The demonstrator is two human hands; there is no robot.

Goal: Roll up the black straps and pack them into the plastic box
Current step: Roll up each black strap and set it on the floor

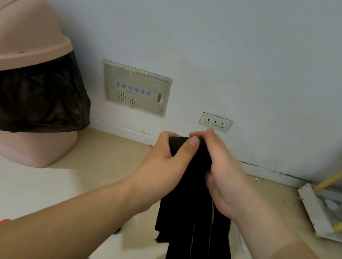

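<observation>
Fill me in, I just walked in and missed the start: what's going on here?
A person holds a bunch of black straps in front of the wall with both hands. The left hand grips the top end, and the right hand curls round it. Long tails hang loose below, not yet rolled.

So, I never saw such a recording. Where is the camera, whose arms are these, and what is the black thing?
There is no machine. One camera sits on a person's head and looks down at their bare hands. The left hand and the right hand both grip the top end of the black straps, whose loose ends hang down. On the floor stand a pink bin and a white rack; the wall has a socket. I cannot make out the plastic box.
</observation>
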